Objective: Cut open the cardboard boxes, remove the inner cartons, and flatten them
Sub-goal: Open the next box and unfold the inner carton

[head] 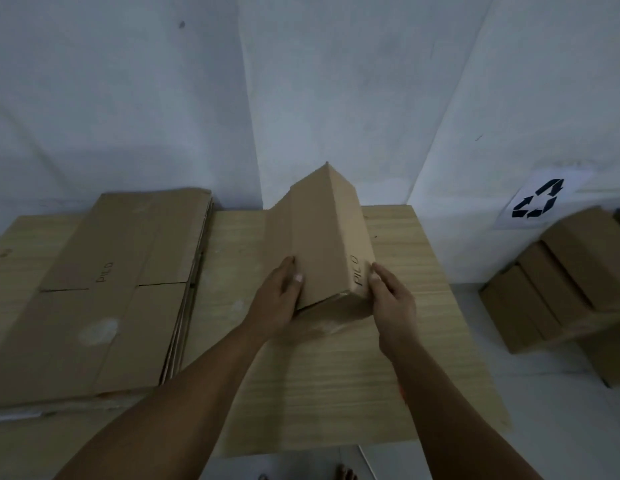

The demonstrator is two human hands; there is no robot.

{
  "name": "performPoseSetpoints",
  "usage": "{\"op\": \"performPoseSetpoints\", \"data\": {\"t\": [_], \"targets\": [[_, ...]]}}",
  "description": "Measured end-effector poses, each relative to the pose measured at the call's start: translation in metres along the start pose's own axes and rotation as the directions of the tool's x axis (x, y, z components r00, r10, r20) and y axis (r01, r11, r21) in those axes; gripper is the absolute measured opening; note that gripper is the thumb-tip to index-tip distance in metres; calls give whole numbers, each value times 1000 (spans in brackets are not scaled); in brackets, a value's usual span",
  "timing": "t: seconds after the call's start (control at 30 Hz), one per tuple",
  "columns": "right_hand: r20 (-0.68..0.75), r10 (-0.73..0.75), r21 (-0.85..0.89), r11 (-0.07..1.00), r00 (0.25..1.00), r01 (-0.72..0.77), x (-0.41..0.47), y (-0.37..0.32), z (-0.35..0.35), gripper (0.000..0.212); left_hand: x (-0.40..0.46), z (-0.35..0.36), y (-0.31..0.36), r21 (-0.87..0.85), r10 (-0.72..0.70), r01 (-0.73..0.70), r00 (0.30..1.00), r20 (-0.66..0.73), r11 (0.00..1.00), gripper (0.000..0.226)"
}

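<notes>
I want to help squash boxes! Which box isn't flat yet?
The carton standing on the table, held between the left hand and right hand. The stack of cartons on its left already lies flat.

Both forearms are bare, with no sleeves, watch or rings showing. The left hand point(276, 299) and right hand point(393, 308) wear no gloves. Bare toes point(344, 474) show at the bottom edge.
</notes>
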State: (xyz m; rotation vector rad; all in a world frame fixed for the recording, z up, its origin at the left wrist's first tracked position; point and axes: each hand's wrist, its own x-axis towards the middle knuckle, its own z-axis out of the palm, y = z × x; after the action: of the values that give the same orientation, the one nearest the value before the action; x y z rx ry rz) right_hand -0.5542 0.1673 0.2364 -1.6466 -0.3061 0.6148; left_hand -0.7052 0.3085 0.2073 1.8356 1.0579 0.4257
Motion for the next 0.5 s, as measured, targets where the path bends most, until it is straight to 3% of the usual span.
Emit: {"op": "performPoseSetpoints", "data": {"t": [0.2, 0.5], "targets": [[84, -111, -75, 990, 990, 118, 6, -34, 12, 38, 16, 13, -22, -333, -150, 172, 985, 90, 927, 50], [221, 47, -39, 998, 974, -39, 6, -33, 41, 56, 11, -26, -1, -379, -237, 207, 971, -34, 902, 37]]}}
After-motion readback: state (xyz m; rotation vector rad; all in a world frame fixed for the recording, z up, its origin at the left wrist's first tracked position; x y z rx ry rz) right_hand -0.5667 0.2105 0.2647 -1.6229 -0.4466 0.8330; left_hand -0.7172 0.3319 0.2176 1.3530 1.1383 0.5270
